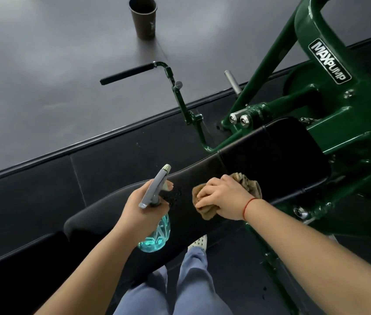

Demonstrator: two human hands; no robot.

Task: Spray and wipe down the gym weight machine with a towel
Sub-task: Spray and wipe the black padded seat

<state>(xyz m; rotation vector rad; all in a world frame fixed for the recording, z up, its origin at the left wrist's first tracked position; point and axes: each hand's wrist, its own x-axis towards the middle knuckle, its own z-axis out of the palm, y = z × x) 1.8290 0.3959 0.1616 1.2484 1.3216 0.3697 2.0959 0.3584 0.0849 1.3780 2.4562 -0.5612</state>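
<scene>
A dark green weight machine (329, 92) with a long black padded bench (270, 151) fills the right and centre. My left hand (143, 210) grips a clear spray bottle of blue liquid (157, 237) by its neck, its grey nozzle pointing up and away over the pad. Small wet droplets dot the pad between my hands. My right hand (220, 196) grips a crumpled tan towel (248, 183) and presses it on the pad's middle.
A dark paper cup (143, 17) stands on the grey floor at the top. A black-gripped handle bar (127, 73) juts left from the machine. A raised floor edge runs diagonally. My legs and a white shoe (199, 242) show below the pad.
</scene>
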